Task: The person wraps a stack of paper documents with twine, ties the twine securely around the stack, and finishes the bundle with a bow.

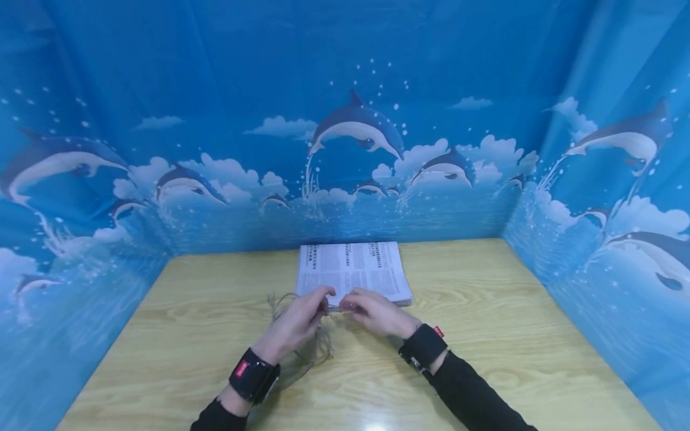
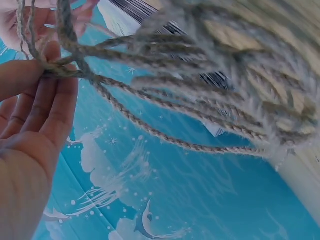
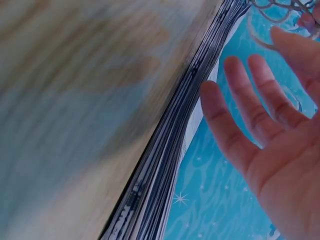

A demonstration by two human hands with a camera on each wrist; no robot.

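A bunched length of grey-brown twine (image 2: 165, 105) hangs in loose loops from my left hand (image 1: 295, 317). In the left wrist view, the thumb and fingertips of that hand pinch crossing strands together. Close by on the right, my right hand (image 1: 380, 312) has thumb and forefinger at the short piece of twine between the two hands, seemingly pinching it; the fingertip contact is partly hidden. Its other fingers (image 3: 250, 95) are loosely extended in the right wrist view. Just beyond both hands lies a flat stack of newspapers (image 1: 350, 269), its layered edge visible in the right wrist view.
A wood-grain table (image 1: 474, 287) carries the stack near its back edge. Blue curtains (image 1: 226, 90) with dolphin prints stand at the back and both sides. More twine loops (image 1: 318, 353) trail beside and below the left hand.
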